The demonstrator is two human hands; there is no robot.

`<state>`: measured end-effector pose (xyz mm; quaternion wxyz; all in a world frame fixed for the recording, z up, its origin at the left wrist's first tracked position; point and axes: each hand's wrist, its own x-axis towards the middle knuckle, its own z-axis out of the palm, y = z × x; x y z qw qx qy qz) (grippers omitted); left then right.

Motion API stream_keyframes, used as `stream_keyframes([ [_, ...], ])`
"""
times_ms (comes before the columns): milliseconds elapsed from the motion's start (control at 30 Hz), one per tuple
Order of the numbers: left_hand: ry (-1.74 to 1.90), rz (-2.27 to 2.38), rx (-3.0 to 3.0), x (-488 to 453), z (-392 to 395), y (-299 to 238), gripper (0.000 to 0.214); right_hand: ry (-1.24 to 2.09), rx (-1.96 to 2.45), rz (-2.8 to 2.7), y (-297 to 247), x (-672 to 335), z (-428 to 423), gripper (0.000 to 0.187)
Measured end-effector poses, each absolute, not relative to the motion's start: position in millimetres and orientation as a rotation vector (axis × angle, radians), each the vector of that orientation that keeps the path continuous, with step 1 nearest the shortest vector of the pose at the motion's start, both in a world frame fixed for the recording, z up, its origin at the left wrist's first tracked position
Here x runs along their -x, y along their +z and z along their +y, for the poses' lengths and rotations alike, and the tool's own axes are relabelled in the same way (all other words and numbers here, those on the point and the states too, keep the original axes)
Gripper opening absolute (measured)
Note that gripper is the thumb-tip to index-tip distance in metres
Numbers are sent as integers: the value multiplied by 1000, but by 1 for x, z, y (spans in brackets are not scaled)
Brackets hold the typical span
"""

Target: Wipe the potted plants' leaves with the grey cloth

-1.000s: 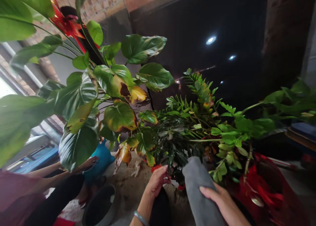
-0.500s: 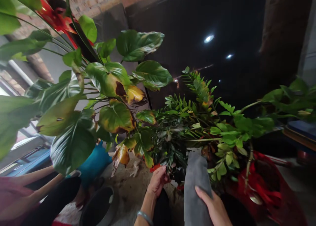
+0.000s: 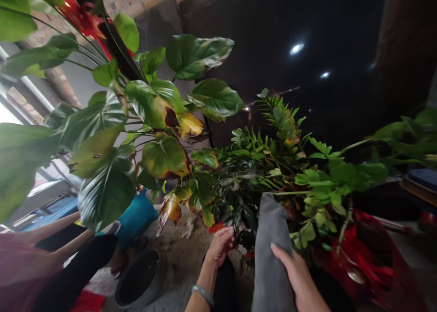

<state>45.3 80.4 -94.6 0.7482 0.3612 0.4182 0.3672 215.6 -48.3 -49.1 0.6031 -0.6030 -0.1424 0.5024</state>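
My left hand (image 3: 221,247) is low in the middle, at the lower edge of a dark-leaved plant (image 3: 235,198). Its fingers are curled together; whatever is between them is too small or hidden. A bit of red (image 3: 215,228) shows just behind those fingers. On the right, my right hand (image 3: 295,272) grips a long, flat grey piece (image 3: 271,239), its thumb lying across the front. The grey piece stands tilted upright, its upper end reaching up in front of the leaves. I cannot tell its material.
A large-leaved plant (image 3: 165,157) with yellowed, browned leaves fills the left. Feathery green stems (image 3: 282,121) rise behind. At left sits another person (image 3: 30,266), near a dark bucket (image 3: 131,298). A red bag (image 3: 389,262) stands at right, before a black glossy panel (image 3: 259,34).
The surroundings have shifted slightly right in view. The grey piece's upper end has risen a little against the leaves. Both hands keep nearly the same pose.
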Motion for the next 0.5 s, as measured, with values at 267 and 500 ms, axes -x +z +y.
stream_keyframes([
  [267,806,879,-793,-47,78,-91,45,912,1343,-387,12,-237,-37,42],
  [500,811,870,-783,-45,80,-98,44,1049,1391,-556,-6,-221,-18,36],
])
